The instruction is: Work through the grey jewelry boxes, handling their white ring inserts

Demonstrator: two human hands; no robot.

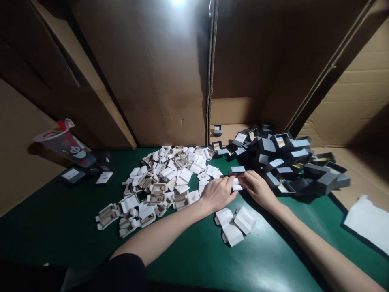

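Observation:
A small white folded card insert (pixel 237 185) is between my two hands, just in front of a small dark box (pixel 237 170). My left hand (pixel 217 194) closes on the insert from the left, its fingers bent over the far edge. From the right, my right hand (pixel 258 187) pinches the same piece with its fingertips. Part of the insert and of the box is hidden by the fingers. Several unfolded white inserts (pixel 233 231) lie on the table just below my hands. To the left spreads a large heap of similar white inserts (pixel 170 174).
Many dark boxes (pixel 269 145) are piled at the right, some with pale cards inside. On the left, a plastic cup (pixel 73 148) leans by a few dark boxes (pixel 73 175). Cardboard walls (pixel 146 73) enclose the green table (pixel 188 251). White paper (pixel 369 223) lies right.

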